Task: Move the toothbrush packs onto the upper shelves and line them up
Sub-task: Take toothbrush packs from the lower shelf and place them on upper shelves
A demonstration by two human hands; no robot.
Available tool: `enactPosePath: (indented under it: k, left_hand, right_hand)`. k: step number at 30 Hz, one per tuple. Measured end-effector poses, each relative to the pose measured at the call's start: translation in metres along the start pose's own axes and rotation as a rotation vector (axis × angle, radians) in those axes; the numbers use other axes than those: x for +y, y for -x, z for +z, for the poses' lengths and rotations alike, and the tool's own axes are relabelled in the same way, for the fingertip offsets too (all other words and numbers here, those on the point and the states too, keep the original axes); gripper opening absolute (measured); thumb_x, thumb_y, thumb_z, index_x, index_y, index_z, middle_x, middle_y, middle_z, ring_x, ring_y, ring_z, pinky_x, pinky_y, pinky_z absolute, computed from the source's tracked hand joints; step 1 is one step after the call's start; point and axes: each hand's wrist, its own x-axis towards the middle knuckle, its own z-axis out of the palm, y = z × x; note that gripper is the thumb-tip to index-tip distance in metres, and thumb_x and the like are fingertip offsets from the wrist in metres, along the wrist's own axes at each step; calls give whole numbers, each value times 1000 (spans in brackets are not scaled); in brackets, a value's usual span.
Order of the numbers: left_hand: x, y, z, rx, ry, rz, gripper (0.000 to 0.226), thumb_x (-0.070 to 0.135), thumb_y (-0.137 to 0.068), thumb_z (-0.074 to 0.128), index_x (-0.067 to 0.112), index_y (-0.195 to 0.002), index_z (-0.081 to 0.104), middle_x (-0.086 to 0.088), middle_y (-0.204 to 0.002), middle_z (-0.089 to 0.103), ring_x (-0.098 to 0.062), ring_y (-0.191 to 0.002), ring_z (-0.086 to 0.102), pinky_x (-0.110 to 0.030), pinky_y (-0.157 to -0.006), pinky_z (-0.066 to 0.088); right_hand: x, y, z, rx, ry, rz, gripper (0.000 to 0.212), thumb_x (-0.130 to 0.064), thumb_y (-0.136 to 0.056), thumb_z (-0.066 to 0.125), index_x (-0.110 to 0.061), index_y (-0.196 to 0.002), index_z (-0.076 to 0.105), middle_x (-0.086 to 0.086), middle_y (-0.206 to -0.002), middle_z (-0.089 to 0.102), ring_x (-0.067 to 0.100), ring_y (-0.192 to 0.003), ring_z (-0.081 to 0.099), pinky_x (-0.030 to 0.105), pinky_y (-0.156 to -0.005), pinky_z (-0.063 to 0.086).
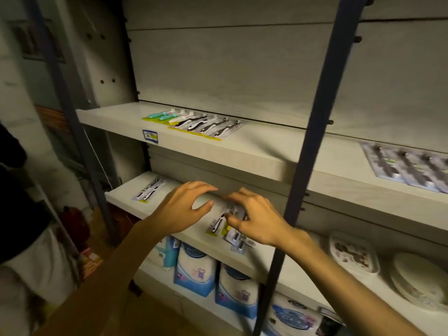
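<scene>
Several toothbrush packs [203, 123] lie overlapped in a row on the upper shelf [242, 151], teal ones at the left, black-and-white ones to the right. On the lower shelf [126, 190] one pack [149, 190] lies alone at the left. More packs [219, 223] lie in a loose pile in the middle of that shelf. My right hand [254, 219] pinches the top of this pile with fingers curled on a pack. My left hand [184, 207] hovers just left of it, fingers spread and arched, holding nothing that I can see.
A dark metal upright [312, 141] crosses in front of the shelves just right of my right hand. Grey blister packs [409, 166] lie on the upper shelf at the far right. Blue-and-white bags [194, 270] and white lidded dishes [354, 255] stand below.
</scene>
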Motion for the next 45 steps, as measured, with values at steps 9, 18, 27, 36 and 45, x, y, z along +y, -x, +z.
enactPosePath:
  k: [9,18,27,36,45]
  left_hand:
    - [-95,-44,36,-125,48,25,44,46,-93,53,30,-133,59,10,-131,60,-10,-118,56,-33,-102,47]
    - [-170,-75,101,-192,22,-81,29,37,-93,58,28,-120,66,5,-123,67,-21,-101,66,-33,-84,52]
    - [-199,-84,185,-357,52,-274,34,49,-87,63,24,-110,67,-1,-111,71,-23,-94,67,-35,-80,55]
    - [-198,-99,260,-558,233,-675,81,70,-67,75,11,-119,56,-11,-116,63,-28,-104,62,-41,-83,56]
    - [-193,-110,263,-638,133,-689,60,40,-72,85,8,-116,62,-11,-125,60,-28,-115,59,-33,-80,48]
  right_hand:
    - [17,-81,61,-42,51,150,53,-44,-92,57,-28,-142,50,-1,-138,52,26,-118,59,41,-92,51]
    - [59,-101,122,-99,128,423,42,-37,-89,59,-26,-130,61,3,-133,58,27,-120,55,38,-95,47]
    - [99,-96,184,-86,77,760,25,-35,-92,64,-21,-113,66,4,-113,66,24,-93,64,29,-70,46]
    - [135,-101,229,-21,-57,1145,17,-22,-94,63,-17,-110,67,6,-103,70,21,-84,66,30,-75,56]
    - [146,-109,257,30,-82,1248,23,-32,-99,54,-17,-109,67,3,-93,66,19,-79,61,26,-68,43]
